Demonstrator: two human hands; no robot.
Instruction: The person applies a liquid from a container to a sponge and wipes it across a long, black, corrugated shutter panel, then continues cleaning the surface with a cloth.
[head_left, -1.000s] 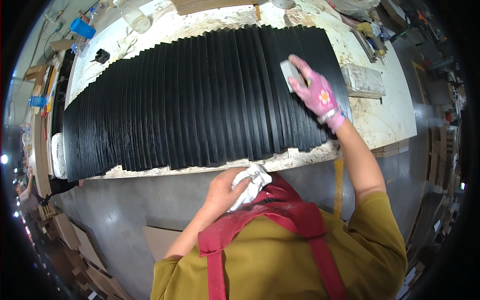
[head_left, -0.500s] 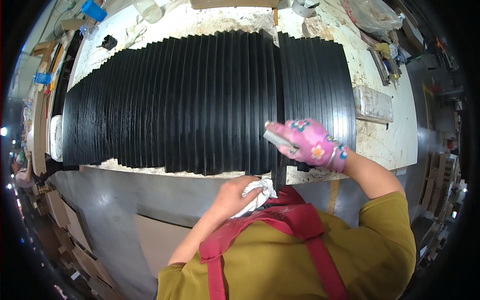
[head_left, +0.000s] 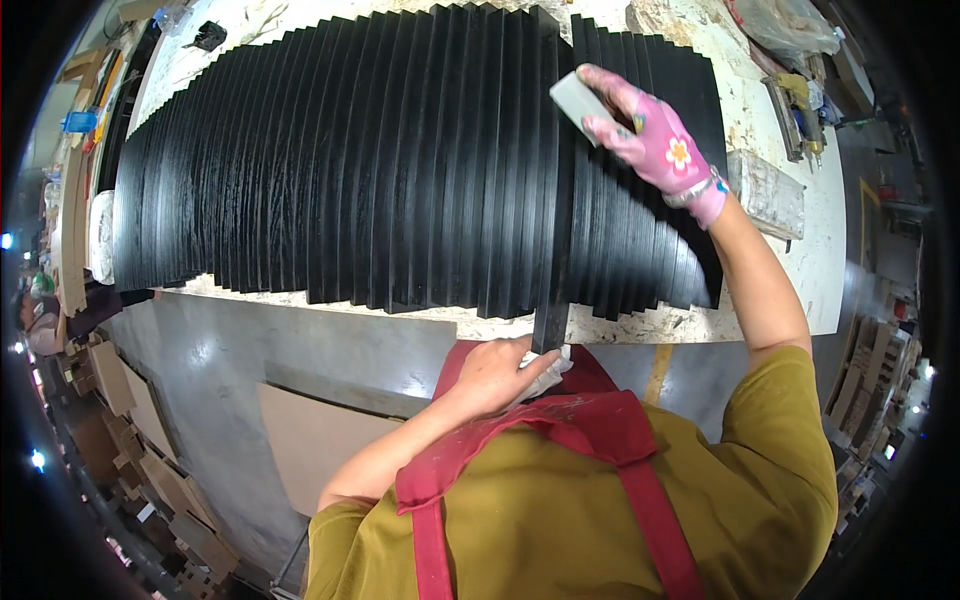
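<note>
While the bare left hand steadies the raised slat with a rag, the gloved right hand, clamped on a sanding block, has returned to its far end.

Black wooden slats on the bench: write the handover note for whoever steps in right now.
Right hand, in a pink flowered glove, presses a small pale block onto the far end of one black wooden slat.
Left hand, bare, grips that slat's near end together with a crumpled white cloth.
The slat is pulled forward out of the long row of black slats lying on the white, paint-stained bench.
Which slats are finished cannot be told from the picture.
</note>
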